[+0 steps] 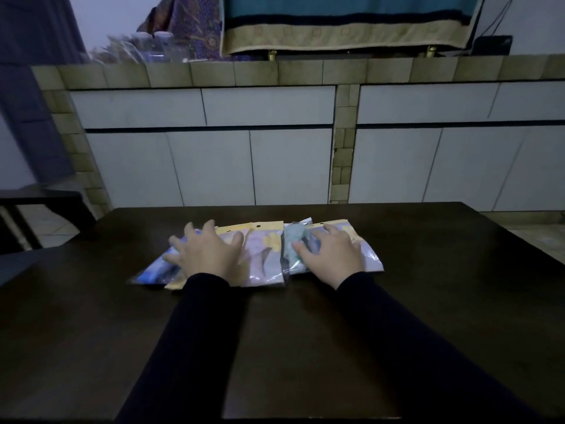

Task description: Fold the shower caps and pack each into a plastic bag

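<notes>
The table [428, 301] is dark brown, almost black. The bags [266, 261] are clear plastic with yellow headers; one [153, 272] shows blue inside, one [295, 243] pale green, and the middle ones a washed-out lilac (dim light dulls every hue). Both sleeves [412, 332] are black. The cabinets [266, 105] are white, edged in olive-beige tiles [211, 71]. A teal cloth [345, 13] above carries a black stripe and a tan patterned border.

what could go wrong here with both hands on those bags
1. The bags overlap in a loose row, so the left hand or right hand, both spread flat on them, may slide several at once on the table.
2. The picture is dim and blurred, so a cap's colour or a bag's open end is easily misjudged.
</notes>
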The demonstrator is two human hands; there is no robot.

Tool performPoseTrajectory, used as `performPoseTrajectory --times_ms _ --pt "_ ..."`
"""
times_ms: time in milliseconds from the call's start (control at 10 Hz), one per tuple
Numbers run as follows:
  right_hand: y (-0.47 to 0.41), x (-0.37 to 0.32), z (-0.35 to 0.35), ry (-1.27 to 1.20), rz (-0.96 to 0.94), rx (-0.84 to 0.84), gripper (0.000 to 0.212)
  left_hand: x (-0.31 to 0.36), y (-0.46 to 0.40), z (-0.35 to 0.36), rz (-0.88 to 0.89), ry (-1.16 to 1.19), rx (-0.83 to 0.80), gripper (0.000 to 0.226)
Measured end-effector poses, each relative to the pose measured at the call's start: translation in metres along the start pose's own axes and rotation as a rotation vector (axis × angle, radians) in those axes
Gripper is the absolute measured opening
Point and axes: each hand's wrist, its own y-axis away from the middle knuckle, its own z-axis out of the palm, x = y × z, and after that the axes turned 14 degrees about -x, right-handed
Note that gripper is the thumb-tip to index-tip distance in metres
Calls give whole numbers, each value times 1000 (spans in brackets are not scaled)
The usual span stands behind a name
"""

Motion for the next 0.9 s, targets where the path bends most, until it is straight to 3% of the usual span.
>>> performPoseTrajectory --times_ms 100,400,700,800,900 --pt "-6 -12 10 31 20 -60 63 -15 -6 -4 -136 -29 -112 62" --pt "-12 -4 15 112 83 -103 63 -4 -6 7 -93 -4 -194 54" --pt "-13 17 4 119 150 -146 64 25 -2 20 -70 30 -197 56" --pt "-14 16 6 119 133 -109 64 23 0 16 -18 12 -135 57" --pt "-10 23 -10 -28 113 44 61 6 -4 -2 73 173 -27 56"
